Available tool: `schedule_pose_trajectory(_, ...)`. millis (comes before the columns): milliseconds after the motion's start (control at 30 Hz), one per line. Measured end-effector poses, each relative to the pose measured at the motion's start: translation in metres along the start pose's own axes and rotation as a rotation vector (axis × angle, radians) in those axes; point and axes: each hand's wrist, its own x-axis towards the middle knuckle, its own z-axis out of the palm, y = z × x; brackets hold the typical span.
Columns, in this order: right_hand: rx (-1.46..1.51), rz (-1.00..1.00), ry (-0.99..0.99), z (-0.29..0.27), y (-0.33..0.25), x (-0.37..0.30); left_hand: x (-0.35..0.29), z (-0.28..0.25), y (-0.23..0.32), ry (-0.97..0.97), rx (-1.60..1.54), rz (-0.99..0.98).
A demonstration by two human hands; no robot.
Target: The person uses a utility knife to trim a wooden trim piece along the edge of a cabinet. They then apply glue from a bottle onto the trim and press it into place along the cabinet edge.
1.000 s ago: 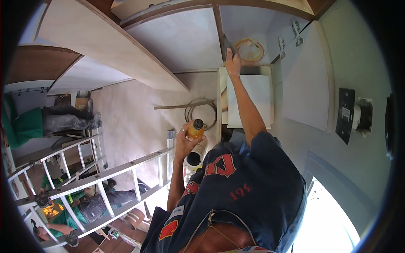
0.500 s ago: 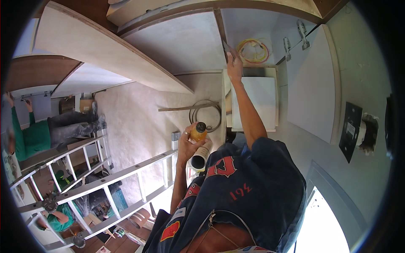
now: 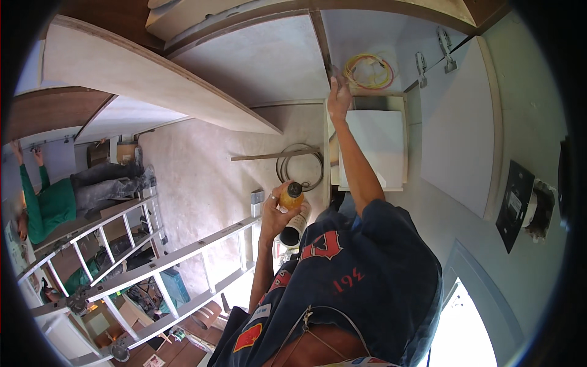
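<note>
My left hand is wrapped round a small bottle with orange-yellow contents and a black cap, held upright before my chest. Up ahead, my right hand reaches to the brown edge of the upright divider between two cabinet compartments. Its fingers are closed on a thin, flat grey tool, blurred and partly hidden; its exact kind does not show. Just right of that hand, a coil of yellow and pink wire lies in the right compartment.
A white cabinet door hangs open at right on metal hinges. A long panel juts out at left. An aluminium ladder stands lower left. A wide tube, a coiled hose and another person are nearby.
My right hand and the grey tool have shifted slightly down along the divider edge. The bottle stays in my left hand. At lower left, a person beyond the ladder has moved.
</note>
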Motion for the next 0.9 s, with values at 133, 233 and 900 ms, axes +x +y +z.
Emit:
schedule_pose_trajectory(133,0.04,-0.037,0.1,0.022,-0.004,-0.009,0.0,0.0,-0.006,0.008,-0.003,-0.02)
schedule_pose_trajectory(233,0.027,-0.02,0.173,0.04,-0.002,-0.016,0.002,0.003,-0.005,0.0,-0.032,-0.039)
schedule_pose_trajectory(900,0.094,0.074,-0.012,-0.013,0.012,-0.012,0.021,0.01,0.007,-0.078,-0.032,-0.043)
